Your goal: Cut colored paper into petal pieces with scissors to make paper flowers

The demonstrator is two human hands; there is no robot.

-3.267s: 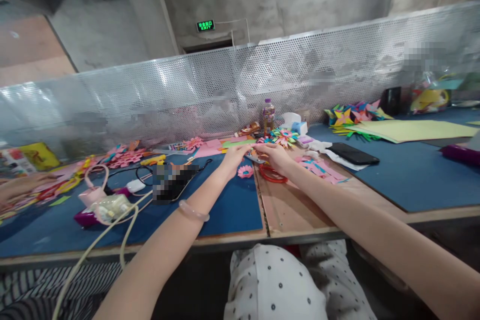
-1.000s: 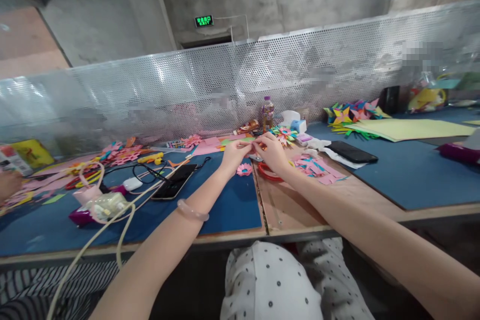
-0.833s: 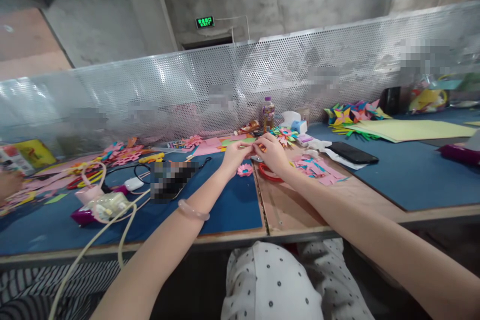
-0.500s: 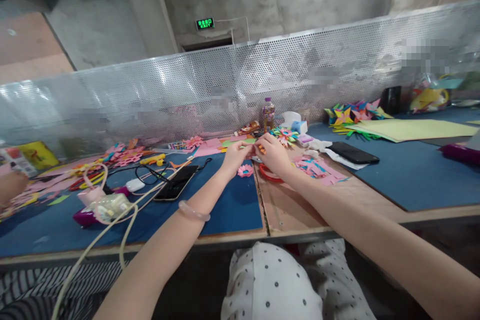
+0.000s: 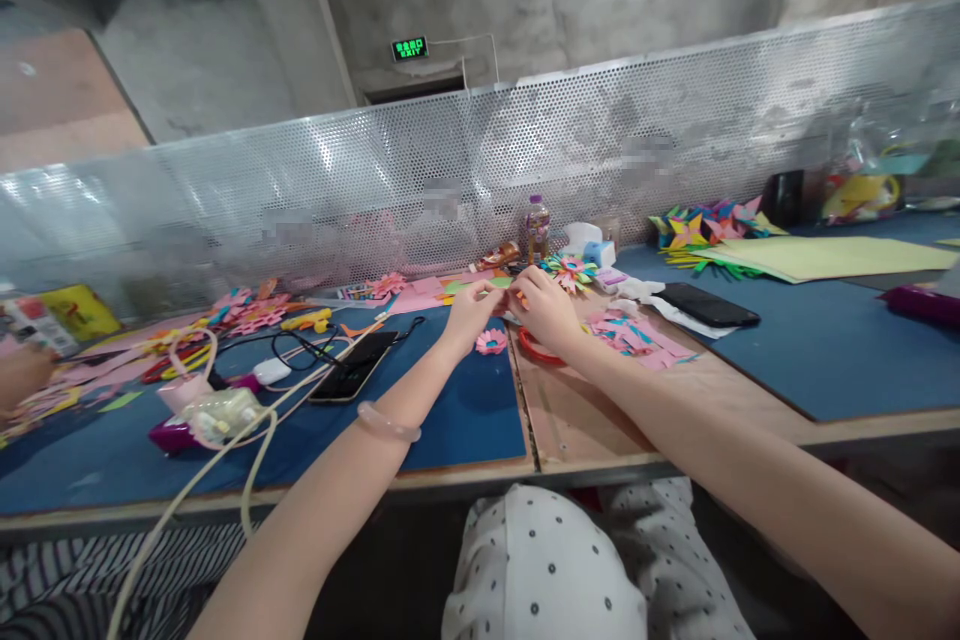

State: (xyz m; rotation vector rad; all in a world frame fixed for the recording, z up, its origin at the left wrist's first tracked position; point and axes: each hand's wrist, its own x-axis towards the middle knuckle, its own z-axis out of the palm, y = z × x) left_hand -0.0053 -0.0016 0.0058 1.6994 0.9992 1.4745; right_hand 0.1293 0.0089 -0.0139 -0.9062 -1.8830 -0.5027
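Observation:
Both arms reach far out over the table. My left hand (image 5: 471, 308) and my right hand (image 5: 546, 306) meet fingertip to fingertip and pinch a small piece of coloured paper (image 5: 507, 294), too small to make out well. A small pink paper flower (image 5: 491, 342) lies on the blue mat just below my left hand. A red loop that looks like scissor handles (image 5: 534, 351) lies under my right wrist. Pink and blue paper scraps (image 5: 634, 336) are heaped to the right of my right hand.
A black phone (image 5: 352, 367) with cables lies at left, beside a pink device (image 5: 196, 410) with a cream cord. Another black phone (image 5: 708, 305) lies at right near yellow sheets (image 5: 825, 258). A bottle (image 5: 537, 230) stands by the perforated metal screen (image 5: 420, 180). Another person's hand (image 5: 19, 372) shows far left.
Three seconds ago my hands held a longer green strip stretched between them; now the fingertips are drawn close together on a small piece. In the last second they hardly moved.

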